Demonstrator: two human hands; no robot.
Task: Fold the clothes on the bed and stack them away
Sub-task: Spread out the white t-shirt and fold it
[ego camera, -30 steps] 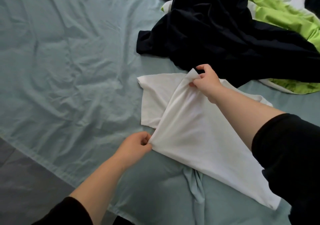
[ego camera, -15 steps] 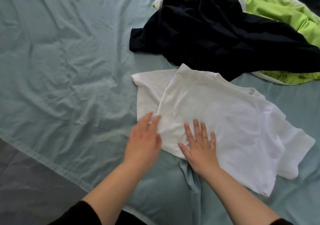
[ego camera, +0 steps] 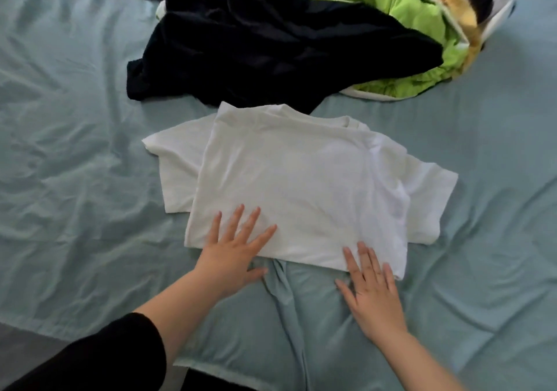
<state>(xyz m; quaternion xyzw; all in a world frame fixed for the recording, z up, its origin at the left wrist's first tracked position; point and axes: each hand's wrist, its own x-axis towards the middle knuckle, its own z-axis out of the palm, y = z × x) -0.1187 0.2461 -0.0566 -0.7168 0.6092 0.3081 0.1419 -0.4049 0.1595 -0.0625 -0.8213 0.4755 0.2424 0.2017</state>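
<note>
Covering most of frame, bed sheet [ego camera: 75,149], no finished stack visible. Unfolded pile at far side: dark garment [ego camera: 256,44], green one [ego camera: 401,14] w/ more, all left. White tee [ego camera: 286,186] mid-bed, folded once, sleeves sticking out. Left hand [ego camera: 233,249], right hand [ego camera: 372,291] flat, fingers spread, pressing near edge.

Bed sheet [ego camera: 75,137]: pale teal, wrinkled, covering the bed, one bunched ridge near its front edge. Floor [ego camera: 21,341]: grey strip visible at lower left corner.
</note>
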